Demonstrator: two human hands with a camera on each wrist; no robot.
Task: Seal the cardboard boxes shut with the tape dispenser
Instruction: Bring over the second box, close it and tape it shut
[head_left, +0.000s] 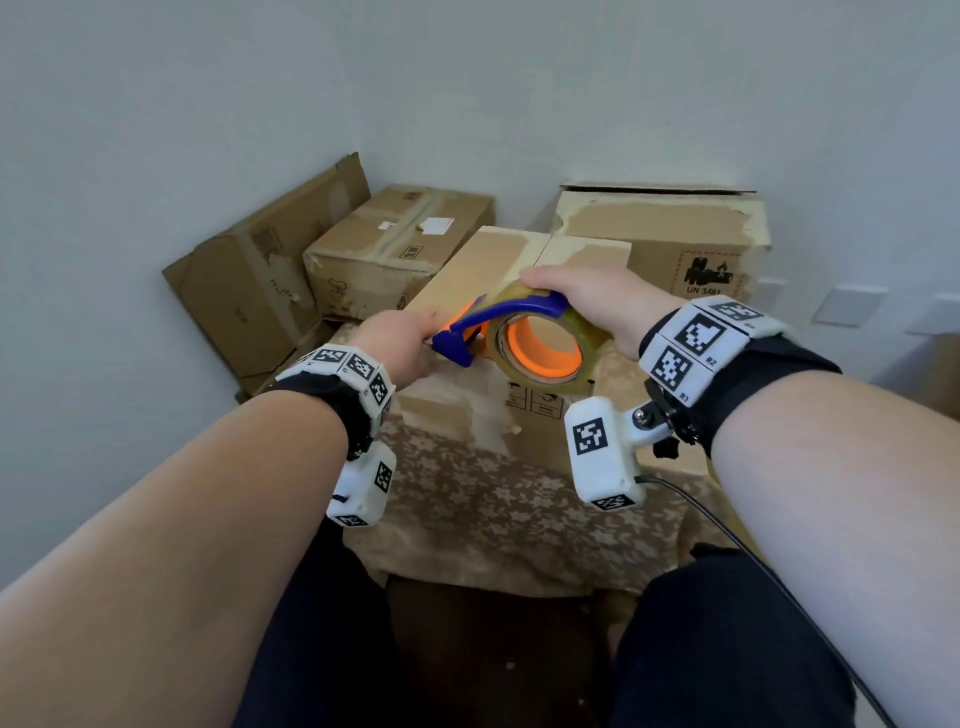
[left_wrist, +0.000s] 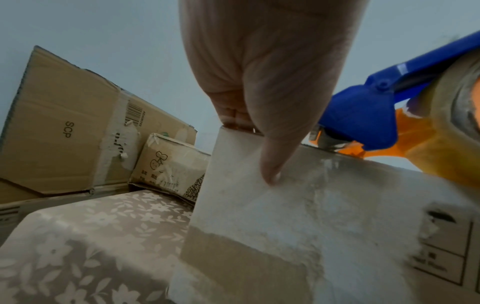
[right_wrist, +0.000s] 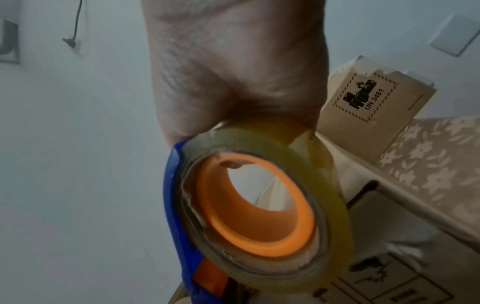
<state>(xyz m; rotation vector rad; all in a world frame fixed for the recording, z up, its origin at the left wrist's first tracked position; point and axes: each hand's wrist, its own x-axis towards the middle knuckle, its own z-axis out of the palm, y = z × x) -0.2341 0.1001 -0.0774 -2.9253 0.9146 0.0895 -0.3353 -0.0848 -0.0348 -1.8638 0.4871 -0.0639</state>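
Two hands (head_left: 410, 343) (head_left: 597, 301), one tape dispenser (head_left: 524, 338), four boxes (head_left: 519, 260).

Head cam looks down fwd over both forearms. Wrist cams sit low, v. close, facing up; all share the tape dispenser (head_left: 524, 332) & box (head_left: 519, 260).

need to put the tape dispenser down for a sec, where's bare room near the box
Free: the flowered cloth in front of the cardboard box, between the wrists. Crowded: the left back corner, with the leaning box and cherry-print box, and the right back, with the UN 3481 box.
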